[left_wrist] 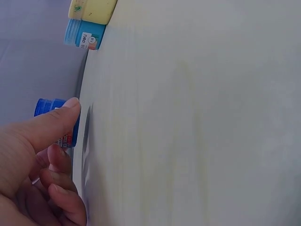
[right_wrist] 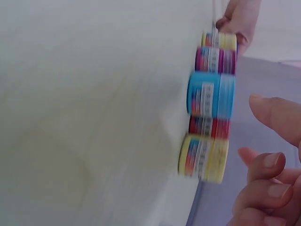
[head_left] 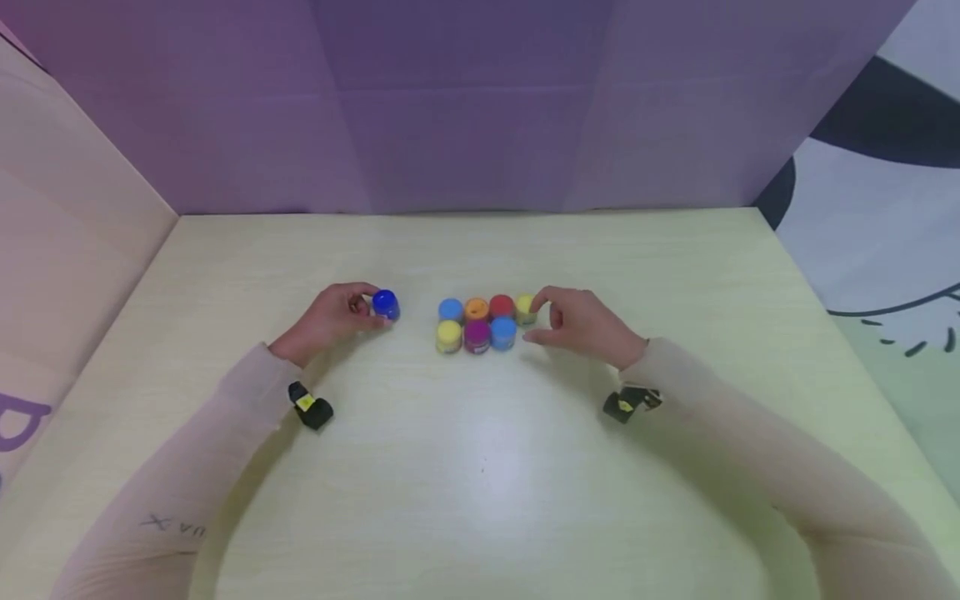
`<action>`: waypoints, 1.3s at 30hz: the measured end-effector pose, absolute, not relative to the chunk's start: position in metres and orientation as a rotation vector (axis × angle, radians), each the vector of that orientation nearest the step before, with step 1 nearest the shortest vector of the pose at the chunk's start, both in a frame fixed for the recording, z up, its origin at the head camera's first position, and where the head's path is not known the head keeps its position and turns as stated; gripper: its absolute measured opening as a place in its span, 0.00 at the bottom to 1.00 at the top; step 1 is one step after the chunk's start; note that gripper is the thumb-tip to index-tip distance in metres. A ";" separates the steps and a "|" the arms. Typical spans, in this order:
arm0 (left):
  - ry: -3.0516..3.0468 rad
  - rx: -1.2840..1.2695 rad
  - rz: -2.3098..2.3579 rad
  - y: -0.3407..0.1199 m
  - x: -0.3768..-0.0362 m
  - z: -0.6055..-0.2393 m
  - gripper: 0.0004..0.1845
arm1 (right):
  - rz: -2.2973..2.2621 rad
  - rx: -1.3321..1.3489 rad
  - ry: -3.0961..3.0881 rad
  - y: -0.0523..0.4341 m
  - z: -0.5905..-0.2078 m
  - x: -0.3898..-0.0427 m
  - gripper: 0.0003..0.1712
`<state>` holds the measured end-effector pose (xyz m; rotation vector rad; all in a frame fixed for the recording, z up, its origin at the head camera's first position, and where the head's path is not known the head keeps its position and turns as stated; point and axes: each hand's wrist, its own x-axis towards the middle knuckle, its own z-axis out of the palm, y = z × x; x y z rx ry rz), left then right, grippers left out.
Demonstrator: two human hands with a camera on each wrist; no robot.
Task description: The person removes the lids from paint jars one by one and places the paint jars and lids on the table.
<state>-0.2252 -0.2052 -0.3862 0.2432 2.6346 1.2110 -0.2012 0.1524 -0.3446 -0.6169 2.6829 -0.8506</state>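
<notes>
My left hand (head_left: 341, 312) pinches a small dark blue paint jar (head_left: 386, 303) between thumb and fingers, left of the group. In the left wrist view its blue lid and part of a label show beside the thumb. Several more paint jars stand close together in two rows. The back row has a light blue jar (head_left: 451, 311), an orange one (head_left: 476, 310), a red one (head_left: 502, 307) and a pale yellow one (head_left: 525, 309). In front are a yellow jar (head_left: 449, 336), a purple one (head_left: 477, 336) and a blue one (head_left: 503, 333). Beside their right end, my right hand (head_left: 581, 323) has thumb and index finger spread, holding nothing.
The jars stand on a pale wooden table (head_left: 420, 467). Behind it rises a purple panel (head_left: 465, 125), with a pale wall (head_left: 67, 217) on the left and a patterned surface (head_left: 885, 217) on the right. A small black device sits at each wrist.
</notes>
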 end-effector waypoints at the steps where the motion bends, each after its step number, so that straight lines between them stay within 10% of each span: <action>1: 2.633 0.237 1.209 -0.205 -0.225 -0.386 0.21 | -0.851 -0.631 2.679 0.150 -0.345 -0.201 0.22; 39: 2.604 0.150 1.151 -0.207 -0.222 -0.380 0.28 | -0.554 -0.607 2.760 0.111 -0.350 -0.199 0.19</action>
